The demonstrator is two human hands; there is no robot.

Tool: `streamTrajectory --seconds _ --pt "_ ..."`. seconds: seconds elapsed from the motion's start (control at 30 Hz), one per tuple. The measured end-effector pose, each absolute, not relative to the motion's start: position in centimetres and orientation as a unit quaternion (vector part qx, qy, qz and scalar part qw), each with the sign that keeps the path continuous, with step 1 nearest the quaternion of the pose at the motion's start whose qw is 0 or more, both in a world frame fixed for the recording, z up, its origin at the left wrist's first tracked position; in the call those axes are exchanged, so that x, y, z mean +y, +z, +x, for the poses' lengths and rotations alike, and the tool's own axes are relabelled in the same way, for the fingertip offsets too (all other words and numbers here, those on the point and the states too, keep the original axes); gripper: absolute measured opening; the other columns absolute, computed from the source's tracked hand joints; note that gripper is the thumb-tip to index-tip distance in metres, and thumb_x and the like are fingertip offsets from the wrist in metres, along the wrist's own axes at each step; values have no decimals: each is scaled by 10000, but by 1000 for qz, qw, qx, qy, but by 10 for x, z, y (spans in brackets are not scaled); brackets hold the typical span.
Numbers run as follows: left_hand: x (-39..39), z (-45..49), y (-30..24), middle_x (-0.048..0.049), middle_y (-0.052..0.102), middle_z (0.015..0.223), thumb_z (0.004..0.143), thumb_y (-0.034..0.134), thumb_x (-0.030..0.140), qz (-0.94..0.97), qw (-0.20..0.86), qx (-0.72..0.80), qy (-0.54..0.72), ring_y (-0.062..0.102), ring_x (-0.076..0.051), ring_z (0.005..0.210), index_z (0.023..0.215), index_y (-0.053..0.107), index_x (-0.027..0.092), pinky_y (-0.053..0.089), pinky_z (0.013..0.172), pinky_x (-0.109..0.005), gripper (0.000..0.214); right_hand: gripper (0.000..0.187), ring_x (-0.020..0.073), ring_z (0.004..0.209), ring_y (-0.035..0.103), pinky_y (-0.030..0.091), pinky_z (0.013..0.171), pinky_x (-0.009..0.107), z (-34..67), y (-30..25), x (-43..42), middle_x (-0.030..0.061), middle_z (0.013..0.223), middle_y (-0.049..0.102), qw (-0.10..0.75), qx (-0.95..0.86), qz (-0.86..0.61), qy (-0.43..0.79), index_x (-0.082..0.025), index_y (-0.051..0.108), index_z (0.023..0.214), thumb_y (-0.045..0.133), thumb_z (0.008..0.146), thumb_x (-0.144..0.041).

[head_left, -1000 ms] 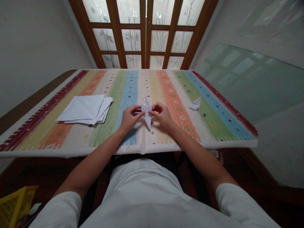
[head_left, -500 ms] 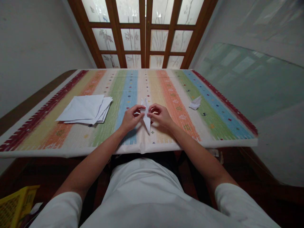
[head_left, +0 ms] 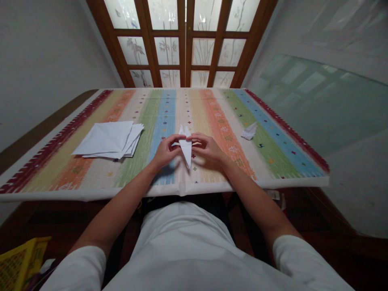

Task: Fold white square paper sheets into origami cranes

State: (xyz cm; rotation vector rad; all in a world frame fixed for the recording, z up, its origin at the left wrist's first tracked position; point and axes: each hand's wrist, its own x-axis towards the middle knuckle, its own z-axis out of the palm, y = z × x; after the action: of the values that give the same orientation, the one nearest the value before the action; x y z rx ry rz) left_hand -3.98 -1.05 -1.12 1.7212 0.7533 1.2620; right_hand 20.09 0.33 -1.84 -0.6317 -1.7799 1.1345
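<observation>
Folded paper sits near the middle of the worktop, its point toward the near edge. Left hand and right hand have closed in, their fingers now nearly flat and meeting across its upper part, holding it. Sheet stack lies toward the left edge, small paper fold toward the right

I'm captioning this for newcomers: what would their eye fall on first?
The striped table cover fills the middle of the view. At its centre, the left hand and right hand hold a pointed folded paper, with stacked white paper squares to their left.
</observation>
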Motion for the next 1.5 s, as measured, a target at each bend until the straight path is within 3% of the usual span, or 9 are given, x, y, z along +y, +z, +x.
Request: streamTrajectory --seconds 0.17,0.33,0.6,0.77,0.9,1.17,1.27,1.4,1.5 --pt "-12 -40 -11 -147 766 1350 847 864 300 688 449 289 490 754 -234 1138 1236 787 199 643 945 -337 410 377 222 1100 769 660 1009 404 201 -14 3 98 1309 724 473 -711 -258 452 -265 851 1135 890 901 -558" --pt "-9 -38 -13 -136 801 1240 883 878 447 694 403 330 498 759 -219 1043 1149 815 189 634 885 -322 376 440 222 1051 767 662 966 401 196 -15 3 94 1249 757 483 -697 -278 451 -265 858 1089 892 869 -645" --pt "-10 -34 -12 -90 809 1045 924 825 542 695 341 371 512 760 -215 901 970 795 201 641 786 -331 346 459 201 896 723 636 826 351 183 -20 3 49 1028 755 498 -658 -310 472 -243 770 981 969 770 -599" --pt "-13 -31 -10 -14 755 958 871 899 487 674 350 383 526 727 -158 804 1092 666 241 600 673 -238 404 579 175 831 660 597 767 302 178 -15 2 -33 887 681 517 -625 -311 496 -294 636 1063 1034 676 -459" --pt "-16 -30 -9 12 701 882 898 882 467 688 326 377 528 712 -150 801 962 625 236 609 690 -233 352 592 160 776 601 563 735 286 178 -14 2 -62 822 612 508 -618 -317 509 -299 587 1061 1016 682 -449" --pt "-18 -30 -5 -118 743 1325 963 802 476 721 274 380 511 751 -219 1032 958 761 203 671 799 -325 277 581 166 817 615 563 778 302 177 -13 0 -21 872 633 504 -637 -326 484 -254 599 893 1010 669 -599" --pt "-17 -30 -4 -125 745 1330 1007 746 480 735 244 380 506 730 -241 1128 993 780 214 660 846 -333 269 515 200 895 670 596 842 341 177 -12 -2 26 938 704 493 -660 -308 475 -248 668 884 916 775 -686" --pt "-15 -32 -5 -95 799 1087 1056 652 538 736 247 396 491 738 -227 973 1000 791 216 627 796 -318 355 222 238 1041 702 600 928 390 181 -10 -5 78 1103 758 486 -734 -296 370 -262 790 978 758 962 -481" --pt "-14 -33 -7 -53 779 879 1006 694 660 729 283 400 479 712 -203 779 958 784 208 597 725 -310 464 186 261 1122 693 572 1045 451 184 -10 -5 80 1155 753 465 -789 -288 279 -274 829 1050 701 923 -231"
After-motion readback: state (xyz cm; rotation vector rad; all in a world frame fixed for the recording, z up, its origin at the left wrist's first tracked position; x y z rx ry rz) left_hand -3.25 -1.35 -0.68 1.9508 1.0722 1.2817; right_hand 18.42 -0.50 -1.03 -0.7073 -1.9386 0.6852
